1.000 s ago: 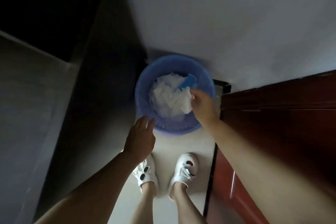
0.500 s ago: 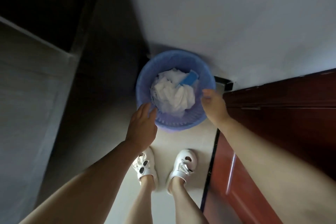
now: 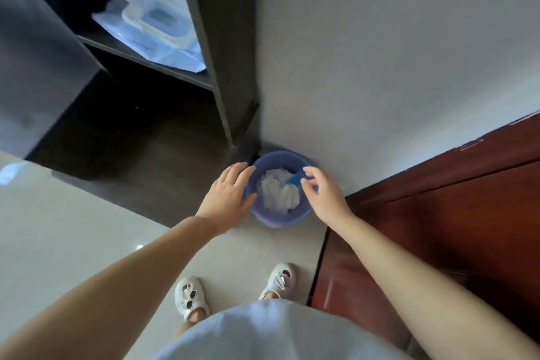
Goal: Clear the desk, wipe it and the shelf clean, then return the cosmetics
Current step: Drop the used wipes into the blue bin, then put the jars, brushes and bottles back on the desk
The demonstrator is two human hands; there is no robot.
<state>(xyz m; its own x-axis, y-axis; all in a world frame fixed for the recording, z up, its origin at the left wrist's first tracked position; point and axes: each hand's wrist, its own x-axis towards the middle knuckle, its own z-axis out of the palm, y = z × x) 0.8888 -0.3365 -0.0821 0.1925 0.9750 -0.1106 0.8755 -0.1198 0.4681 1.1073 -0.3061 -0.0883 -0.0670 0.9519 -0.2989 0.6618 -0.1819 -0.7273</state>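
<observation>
A blue bin point(image 3: 279, 213) is seen on the pale floor point(image 3: 73, 228), set in the corner between a white wall point(image 3: 380, 67) and a dark shelf unit point(image 3: 222, 67). It is filled with crumpled white tissues point(image 3: 277, 191), and a blue scrap point(image 3: 295, 178) is lodged at its far right rim. The left hand point(image 3: 230, 193) is held over the bin's left rim with fingers spread apart and nothing gripped. The right hand point(image 3: 321, 193) is held above the right rim, fingers loosely bent, nothing clamped between them. A wipes pack point(image 3: 155, 23) is lying on the shelf. A red-brown door point(image 3: 438, 213) is seen at right, and white shoes point(image 3: 190, 298) below.
</observation>
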